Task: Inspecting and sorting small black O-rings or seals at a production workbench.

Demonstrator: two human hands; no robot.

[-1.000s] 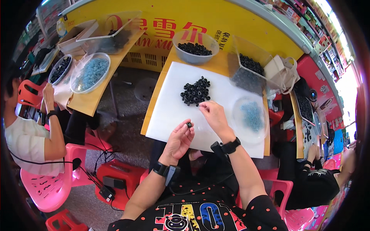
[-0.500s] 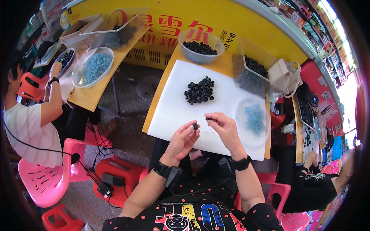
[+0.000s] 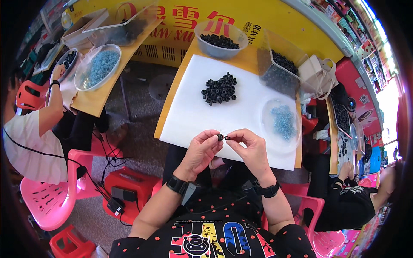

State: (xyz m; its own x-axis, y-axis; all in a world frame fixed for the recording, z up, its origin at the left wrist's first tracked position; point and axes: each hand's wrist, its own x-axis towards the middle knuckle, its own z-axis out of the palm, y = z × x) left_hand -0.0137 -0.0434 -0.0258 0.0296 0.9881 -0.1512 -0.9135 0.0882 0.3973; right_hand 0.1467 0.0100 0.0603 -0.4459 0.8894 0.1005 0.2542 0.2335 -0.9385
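Over the near edge of a white board [image 3: 183, 118], my left hand [image 3: 200, 151] pinches a small round black plastic piece [image 3: 220, 137] between thumb and fingertips. Close against it, my right hand [image 3: 251, 150] grips a smaller dark piece [image 3: 227, 138] by its fingertips; its exact kind is too small to make out. The two pieces meet or nearly touch. Farther up the board lies a loose pile of similar black pieces [image 3: 219, 89]. To the right, a clear round shallow dish [image 3: 267, 131] holds many tiny pale-blue translucent parts [image 3: 284, 121].
Behind the board stand a bowl [image 3: 221, 52] of black pieces and a clear bin [image 3: 279, 81] with more. A white bag [image 3: 319, 77] sits beside the bin. Co-workers sit at tables on the left [image 3: 32, 137] and right [image 3: 344, 206]. A red stool [image 3: 131, 193] stands at lower left.
My right hand has moved left and down, bringing its dark piece up to the black piece in my left hand. The whole view has shifted slightly, with the table now higher in the picture.
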